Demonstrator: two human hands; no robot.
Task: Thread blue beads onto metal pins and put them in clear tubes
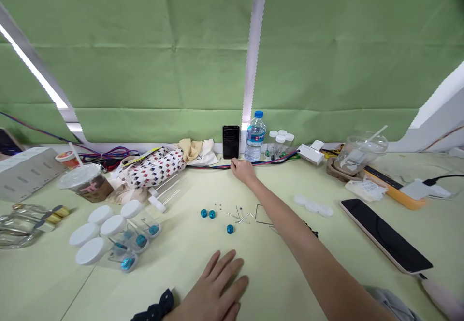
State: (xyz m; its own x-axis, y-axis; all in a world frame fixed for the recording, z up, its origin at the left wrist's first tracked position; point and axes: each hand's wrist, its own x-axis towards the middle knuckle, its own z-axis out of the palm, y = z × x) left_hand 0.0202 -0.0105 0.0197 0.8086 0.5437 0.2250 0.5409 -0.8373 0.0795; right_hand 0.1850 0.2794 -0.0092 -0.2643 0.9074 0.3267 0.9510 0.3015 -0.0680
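Note:
My left hand (217,289) lies on the near part of the table, palm down with fingers spread, holding nothing. Stretched far forward, my right hand (242,170) is at the cable bundle, just below an upright black phone (231,141). Its fingers are curled, and anything inside them is hidden. Between the hands lie three shiny blue balls (230,229), a few tiny dark pieces (220,206) and several thin metal rods, some bent (245,217). A bent wire (264,223) lies partly behind my right forearm.
Several white-capped clear jars (115,225), with blue balls and rods inside, lie at left. A water bottle (255,139) and more capped jars (280,142) stand at the back. White round lids (313,206) and a large phone (386,236) are at right. Drink cups (90,185) stand at the sides.

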